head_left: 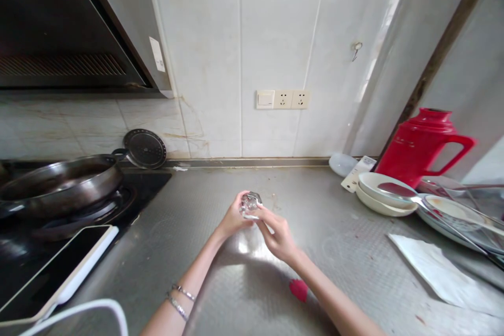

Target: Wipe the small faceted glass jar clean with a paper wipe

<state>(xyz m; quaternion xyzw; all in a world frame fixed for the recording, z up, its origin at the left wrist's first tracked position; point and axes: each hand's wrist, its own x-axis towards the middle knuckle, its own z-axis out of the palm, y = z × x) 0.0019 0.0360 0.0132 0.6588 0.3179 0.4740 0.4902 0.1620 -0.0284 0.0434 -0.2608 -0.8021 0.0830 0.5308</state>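
Small shiny object (250,202), see-through to silvery grey, glass- or plastic-like; compact, roundish with a slightly angular outline; darker edge along the top, bright glints across the middle, a whitish strip along the near lower side; exact kind too small to tell; single piece as far as visible, no break seen; held up over the metal counter (205,294), roughly mid-frame; left hand (233,220) wraps its left side, fingertips round the far edge; right hand (279,233) has fingers on its near right edge, pinch or plain touch unclear; tilt and underside unreadable, partly covered by fingers.
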